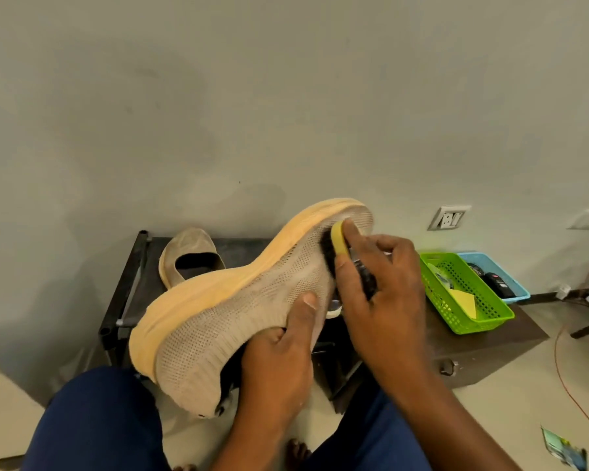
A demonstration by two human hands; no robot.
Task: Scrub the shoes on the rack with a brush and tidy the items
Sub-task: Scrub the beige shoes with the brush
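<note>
While the beige knit shoe (252, 300) hangs tilted in the air above the person's lap, thick pale-orange sole turned upward and toe raised toward the wall, the left hand (279, 362) grips its ribbed collar, thumb pressed flat on the mesh. The right hand (378, 294) curls round a brush (340, 253) with a yellow back, dark bristles pushed against the perforated fabric near the toe. Behind, its mate (187, 256) sits on the dark metal rack (130, 283). To the right, a green latticed basket (466, 297) touches a blue one (497, 277), both rectangular plastic.
</note>
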